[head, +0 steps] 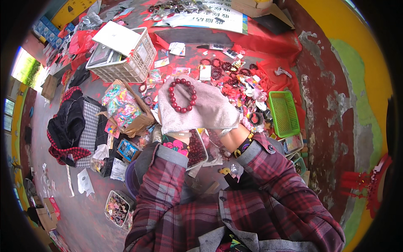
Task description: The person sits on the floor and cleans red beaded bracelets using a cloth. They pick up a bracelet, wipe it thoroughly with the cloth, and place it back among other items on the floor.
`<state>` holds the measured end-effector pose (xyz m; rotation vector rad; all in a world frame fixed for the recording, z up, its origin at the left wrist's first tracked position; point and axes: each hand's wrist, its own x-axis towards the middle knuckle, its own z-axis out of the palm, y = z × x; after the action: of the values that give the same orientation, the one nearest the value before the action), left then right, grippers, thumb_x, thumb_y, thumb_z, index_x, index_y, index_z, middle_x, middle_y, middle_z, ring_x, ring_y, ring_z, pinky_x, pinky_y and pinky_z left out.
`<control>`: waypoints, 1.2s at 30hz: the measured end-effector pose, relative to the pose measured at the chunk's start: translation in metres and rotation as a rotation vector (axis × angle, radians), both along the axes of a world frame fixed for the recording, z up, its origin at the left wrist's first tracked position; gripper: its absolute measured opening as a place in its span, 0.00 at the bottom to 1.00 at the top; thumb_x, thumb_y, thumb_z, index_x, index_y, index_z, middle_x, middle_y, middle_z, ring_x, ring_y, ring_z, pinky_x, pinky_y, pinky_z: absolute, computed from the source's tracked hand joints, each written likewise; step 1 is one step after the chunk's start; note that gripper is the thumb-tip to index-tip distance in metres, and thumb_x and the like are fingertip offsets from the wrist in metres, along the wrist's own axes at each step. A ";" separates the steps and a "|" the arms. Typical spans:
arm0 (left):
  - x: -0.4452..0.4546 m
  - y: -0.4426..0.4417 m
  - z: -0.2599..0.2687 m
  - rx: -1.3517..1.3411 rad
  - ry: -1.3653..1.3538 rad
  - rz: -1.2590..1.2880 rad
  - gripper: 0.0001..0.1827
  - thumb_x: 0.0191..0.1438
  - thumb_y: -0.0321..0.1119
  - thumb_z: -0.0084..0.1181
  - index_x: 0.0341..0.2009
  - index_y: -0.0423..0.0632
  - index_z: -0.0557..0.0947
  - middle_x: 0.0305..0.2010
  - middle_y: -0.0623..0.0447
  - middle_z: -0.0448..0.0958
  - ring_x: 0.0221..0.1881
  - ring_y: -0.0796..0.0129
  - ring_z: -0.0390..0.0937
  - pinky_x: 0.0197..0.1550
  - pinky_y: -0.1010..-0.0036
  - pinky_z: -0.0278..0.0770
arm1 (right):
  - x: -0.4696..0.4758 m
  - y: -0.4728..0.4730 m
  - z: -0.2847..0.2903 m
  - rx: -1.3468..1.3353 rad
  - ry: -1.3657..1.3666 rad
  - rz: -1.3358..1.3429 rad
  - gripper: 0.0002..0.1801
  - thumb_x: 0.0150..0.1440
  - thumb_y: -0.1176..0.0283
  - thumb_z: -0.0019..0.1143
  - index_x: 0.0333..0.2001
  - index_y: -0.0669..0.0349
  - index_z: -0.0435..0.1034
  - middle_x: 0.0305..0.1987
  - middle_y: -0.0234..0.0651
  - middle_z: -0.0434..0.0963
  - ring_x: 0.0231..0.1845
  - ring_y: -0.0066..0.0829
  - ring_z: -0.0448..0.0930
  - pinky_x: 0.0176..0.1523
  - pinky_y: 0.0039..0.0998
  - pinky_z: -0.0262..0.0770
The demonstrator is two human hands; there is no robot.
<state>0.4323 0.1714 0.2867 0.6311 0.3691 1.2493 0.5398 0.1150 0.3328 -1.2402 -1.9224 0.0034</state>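
A pale greyish-pink cloth (207,110) is held up before me, spread over both hands. On its left part rests a loop of dark red round beads (183,109), a bracelet. My left hand (160,117) is mostly covered by the cloth, with a sliver of skin at its left edge; a pale bangle (182,134) circles that wrist. The fingers of my right hand (235,138) are hidden beneath the cloth's right end, leaving the wrist in view. Below the cloth, a white basket (206,154) contains many dark red beads.
Dark red bead bracelets (217,72) and mixed hair accessories (252,91) are heaped beyond the cloth. A green plastic basket (286,115) stands right. Left are a cardboard box (143,121) of colourful packets, a beige crate (138,64) and a small basket of trinkets (108,206).
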 end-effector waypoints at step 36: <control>0.005 -0.054 -0.023 0.059 0.146 -0.221 0.28 0.61 0.46 0.30 0.62 0.44 0.54 0.62 0.47 0.57 0.62 0.63 0.57 0.62 0.68 0.54 | -0.027 -0.003 -0.040 -0.165 0.558 -0.141 0.27 0.61 0.64 0.31 0.59 0.70 0.51 0.63 0.55 0.53 0.67 0.48 0.49 0.67 0.36 0.43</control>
<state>0.4370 0.1177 0.2634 0.7947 0.3737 1.0087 0.5123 0.1121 0.2930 -1.3120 -1.3700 0.4001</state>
